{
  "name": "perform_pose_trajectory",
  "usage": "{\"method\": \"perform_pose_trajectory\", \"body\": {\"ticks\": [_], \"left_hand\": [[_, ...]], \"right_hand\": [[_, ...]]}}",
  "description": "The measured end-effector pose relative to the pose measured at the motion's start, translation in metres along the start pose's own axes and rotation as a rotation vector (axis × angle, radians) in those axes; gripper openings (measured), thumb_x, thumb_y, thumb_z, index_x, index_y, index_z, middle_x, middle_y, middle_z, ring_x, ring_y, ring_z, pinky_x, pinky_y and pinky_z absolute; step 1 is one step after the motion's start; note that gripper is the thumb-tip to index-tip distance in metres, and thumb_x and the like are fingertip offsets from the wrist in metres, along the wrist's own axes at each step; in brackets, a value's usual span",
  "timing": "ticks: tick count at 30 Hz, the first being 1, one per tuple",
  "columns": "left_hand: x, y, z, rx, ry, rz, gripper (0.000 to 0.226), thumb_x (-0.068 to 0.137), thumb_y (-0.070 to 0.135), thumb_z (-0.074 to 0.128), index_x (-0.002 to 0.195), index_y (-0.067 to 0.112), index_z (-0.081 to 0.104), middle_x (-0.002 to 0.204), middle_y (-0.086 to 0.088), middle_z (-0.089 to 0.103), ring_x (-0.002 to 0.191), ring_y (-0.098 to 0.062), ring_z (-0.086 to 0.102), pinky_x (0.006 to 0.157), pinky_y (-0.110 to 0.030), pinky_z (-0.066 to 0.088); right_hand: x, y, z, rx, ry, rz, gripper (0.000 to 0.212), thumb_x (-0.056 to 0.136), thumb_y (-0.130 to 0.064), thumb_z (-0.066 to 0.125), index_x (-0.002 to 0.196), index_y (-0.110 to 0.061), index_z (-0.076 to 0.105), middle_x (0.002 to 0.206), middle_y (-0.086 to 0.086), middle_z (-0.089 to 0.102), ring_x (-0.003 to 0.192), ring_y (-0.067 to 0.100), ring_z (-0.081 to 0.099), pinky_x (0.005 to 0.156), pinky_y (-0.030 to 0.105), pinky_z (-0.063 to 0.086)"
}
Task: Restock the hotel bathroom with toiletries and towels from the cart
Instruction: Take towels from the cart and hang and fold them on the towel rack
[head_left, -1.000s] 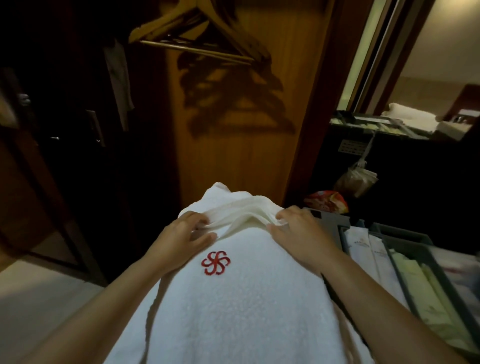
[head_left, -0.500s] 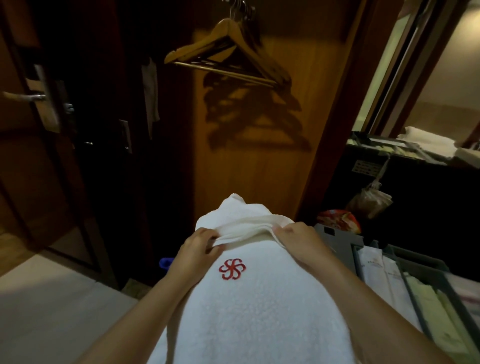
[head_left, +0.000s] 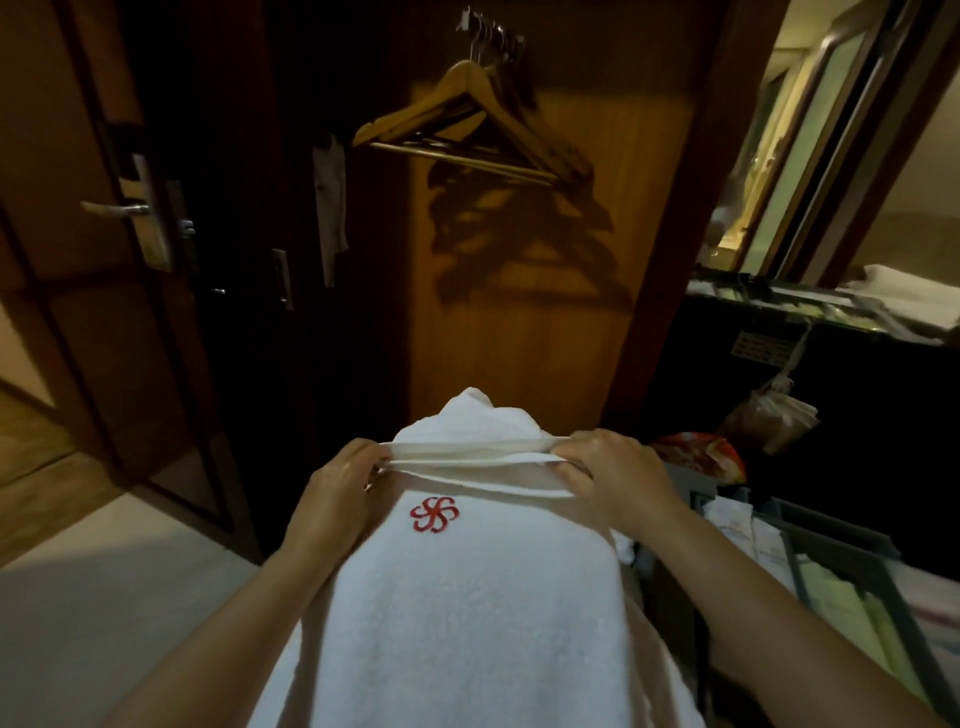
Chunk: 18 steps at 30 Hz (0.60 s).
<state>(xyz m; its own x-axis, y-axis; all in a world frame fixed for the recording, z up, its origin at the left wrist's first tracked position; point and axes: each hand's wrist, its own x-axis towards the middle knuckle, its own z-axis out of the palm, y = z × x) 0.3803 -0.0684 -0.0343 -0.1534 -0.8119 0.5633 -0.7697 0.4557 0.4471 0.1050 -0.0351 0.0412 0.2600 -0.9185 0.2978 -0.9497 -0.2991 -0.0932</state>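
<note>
White towel (head_left: 467, 613) is laid lengthwise between the two forearms, nearest the camera, and runs up to both grips. A red flower-like emblem (head_left: 434, 514) is stitched on it, just below and between the grips. Left grip (head_left: 337, 488) is curled at the towel's left side, with the left end of a folded band of towel edge (head_left: 467, 456) pinched in it. Right grip (head_left: 608, 467) is curled likewise, with the band's right end pinched. The band is stretched flat between the two grips. A rounded hump of towel is seen just beyond the band. What the towel rests on is hidden. Right of and below the right grip a grey cart tray (head_left: 852, 551) is seen, with pale sachets (head_left: 737, 525) packed in its compartments. Just right of the right grip a red packet (head_left: 698, 457) is seen, and beyond it a brownish bag (head_left: 769, 423) is hung by a cord. Beyond the grips a wooden panel (head_left: 519, 322) is lit, with wooden hangers (head_left: 467, 130) hung high on it. Far left of the left grip a door handle (head_left: 117, 209) is seen, with pale floor (head_left: 78, 623) below it.
</note>
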Motion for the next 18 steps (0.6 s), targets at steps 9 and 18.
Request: {"method": "perform_pose_trajectory", "body": {"ticks": [9,18], "left_hand": [[-0.009,0.051,-0.069,0.278,0.17,0.087,0.015,0.094,0.019,0.048,0.099,0.005,0.052,0.096,-0.011,0.054,0.055,-0.032,0.06,0.042,-0.033,0.046],[-0.065,0.123,-0.15,0.1,0.489,-0.054,0.03,0.094,0.041,0.031,0.094,0.016,0.048,0.09,0.002,0.054,0.068,-0.009,0.059,0.047,-0.022,0.05]], "right_hand": [[-0.023,-0.002,-0.067,-0.054,0.088,-0.22,0.03,0.097,-0.041,0.036,0.101,-0.027,0.063,0.094,-0.007,0.061,0.09,0.014,0.054,0.066,0.029,0.04],[-0.042,-0.04,-0.131,0.72,0.115,-0.339,0.03,0.095,-0.025,0.05,0.068,-0.023,0.062,0.057,-0.004,0.056,0.049,0.005,0.052,0.05,0.021,0.04]]}}
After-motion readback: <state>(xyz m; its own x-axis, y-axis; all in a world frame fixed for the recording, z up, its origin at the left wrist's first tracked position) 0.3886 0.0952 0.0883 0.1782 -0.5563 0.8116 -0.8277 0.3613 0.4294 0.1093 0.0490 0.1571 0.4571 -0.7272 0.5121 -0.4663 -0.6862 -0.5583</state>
